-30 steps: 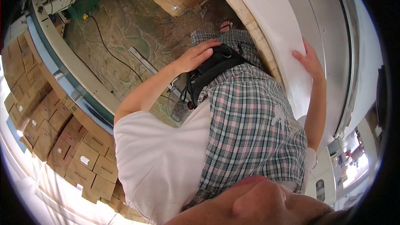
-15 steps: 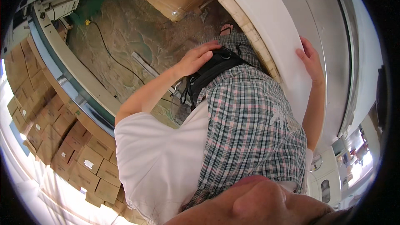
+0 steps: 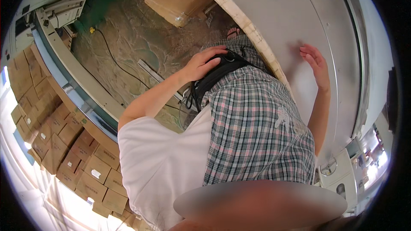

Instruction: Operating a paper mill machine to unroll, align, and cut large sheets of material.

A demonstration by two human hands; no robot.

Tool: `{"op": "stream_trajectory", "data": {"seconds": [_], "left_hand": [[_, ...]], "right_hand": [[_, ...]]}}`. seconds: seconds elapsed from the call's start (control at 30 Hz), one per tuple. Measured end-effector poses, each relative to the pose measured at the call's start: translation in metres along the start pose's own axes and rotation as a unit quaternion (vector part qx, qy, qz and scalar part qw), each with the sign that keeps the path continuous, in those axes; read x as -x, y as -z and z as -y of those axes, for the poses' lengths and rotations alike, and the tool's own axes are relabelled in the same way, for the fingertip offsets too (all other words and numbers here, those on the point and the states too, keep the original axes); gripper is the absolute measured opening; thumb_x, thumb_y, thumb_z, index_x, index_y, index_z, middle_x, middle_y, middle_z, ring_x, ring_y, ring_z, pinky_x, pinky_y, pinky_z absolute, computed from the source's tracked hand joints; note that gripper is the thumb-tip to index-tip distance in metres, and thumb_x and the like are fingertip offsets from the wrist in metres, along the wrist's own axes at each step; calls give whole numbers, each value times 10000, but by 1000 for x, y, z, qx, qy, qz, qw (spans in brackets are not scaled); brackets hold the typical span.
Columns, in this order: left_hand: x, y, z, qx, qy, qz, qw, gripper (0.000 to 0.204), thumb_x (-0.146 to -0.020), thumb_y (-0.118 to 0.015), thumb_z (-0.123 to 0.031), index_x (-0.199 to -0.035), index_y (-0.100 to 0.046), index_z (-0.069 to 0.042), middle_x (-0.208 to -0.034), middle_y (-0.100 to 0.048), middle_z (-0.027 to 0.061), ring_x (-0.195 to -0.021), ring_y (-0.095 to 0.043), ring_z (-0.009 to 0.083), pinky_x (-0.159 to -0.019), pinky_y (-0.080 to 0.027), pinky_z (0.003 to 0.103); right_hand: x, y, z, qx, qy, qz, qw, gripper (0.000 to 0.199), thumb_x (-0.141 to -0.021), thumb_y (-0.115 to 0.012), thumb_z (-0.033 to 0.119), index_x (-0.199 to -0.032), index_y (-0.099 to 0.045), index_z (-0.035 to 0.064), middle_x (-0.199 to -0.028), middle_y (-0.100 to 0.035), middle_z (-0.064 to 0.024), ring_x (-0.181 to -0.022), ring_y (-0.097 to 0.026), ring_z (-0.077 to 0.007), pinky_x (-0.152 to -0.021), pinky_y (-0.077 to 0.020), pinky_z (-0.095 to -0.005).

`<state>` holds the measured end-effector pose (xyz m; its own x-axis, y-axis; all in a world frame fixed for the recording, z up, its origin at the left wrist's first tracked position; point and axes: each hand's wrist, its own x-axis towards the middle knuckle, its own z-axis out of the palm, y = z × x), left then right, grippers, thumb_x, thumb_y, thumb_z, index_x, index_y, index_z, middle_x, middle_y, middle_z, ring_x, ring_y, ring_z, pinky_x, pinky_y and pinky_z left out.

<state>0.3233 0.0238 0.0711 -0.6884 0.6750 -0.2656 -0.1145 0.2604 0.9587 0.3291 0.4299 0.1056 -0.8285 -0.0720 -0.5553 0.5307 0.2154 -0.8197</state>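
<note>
My left hand (image 3: 205,63) rests on a black waist bag (image 3: 224,66) worn over a plaid apron (image 3: 261,119). Its fingers lie stretched across the bag's top, without gripping anything visible. To the right, my right hand (image 3: 316,62) hovers over a smooth grey metal tabletop (image 3: 274,13), casting a soft shadow on it. The fingers there are slightly bent and apart, with nothing between them. A pale, worn edge strip (image 3: 248,30) runs along the tabletop's near side, beside my body.
A cardboard box (image 3: 177,0) stands on the stained floor (image 3: 128,30), where a black cable (image 3: 112,53) and a metal bar (image 3: 154,75) lie. Many stacked cartons (image 3: 92,184) fill the left, behind a long bench rail (image 3: 81,70). A white machine with a handwheel (image 3: 329,167) is at lower right.
The white sheet that lay along the tabletop under my right hand is gone from view, baring grey metal. My right hand has come off it and lifted slightly. My left hand stays put.
</note>
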Motion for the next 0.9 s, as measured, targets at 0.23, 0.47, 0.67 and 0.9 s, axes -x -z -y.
{"op": "stream_trajectory", "data": {"seconds": [0.23,0.47,0.67,0.9], "left_hand": [[-5,3,1,-15,-22,2,1000,304,-869,-468,-152,-1144,-502,-27,-1228,-471,136,-1140,-444,244,-952,-329,333],[-62,45,-68,-77,-69,-154,983,186,-824,-521,-74,-987,-576,-4,-919,-605,83,-883,-564,170,-777,-429,275],[-144,79,-95,-277,-242,-252,895,132,-811,-537,-83,-914,-599,-30,-877,-604,120,-814,-578,248,-734,-442,298],[-172,79,-79,-428,-68,-217,875,158,-794,-556,-225,-854,-616,-91,-711,-605,99,-675,-579,278,-609,-447,360]], "right_hand": [[-3,18,-43,-23,18,-123,992,261,-875,-504,144,-1101,-532,15,-910,-591,-51,-792,-564,-109,-715,-448,-227],[-14,33,-83,77,87,-361,925,170,-861,-518,155,-947,-583,24,-779,-594,-82,-669,-569,-144,-609,-462,-240],[10,79,-124,412,102,-599,679,184,-787,-548,175,-926,-574,58,-960,-566,-123,-863,-537,-300,-746,-441,-394],[42,94,-150,381,10,-681,626,193,-753,-545,166,-926,-561,81,-985,-562,-117,-908,-513,-317,-784,-416,-413]]}}
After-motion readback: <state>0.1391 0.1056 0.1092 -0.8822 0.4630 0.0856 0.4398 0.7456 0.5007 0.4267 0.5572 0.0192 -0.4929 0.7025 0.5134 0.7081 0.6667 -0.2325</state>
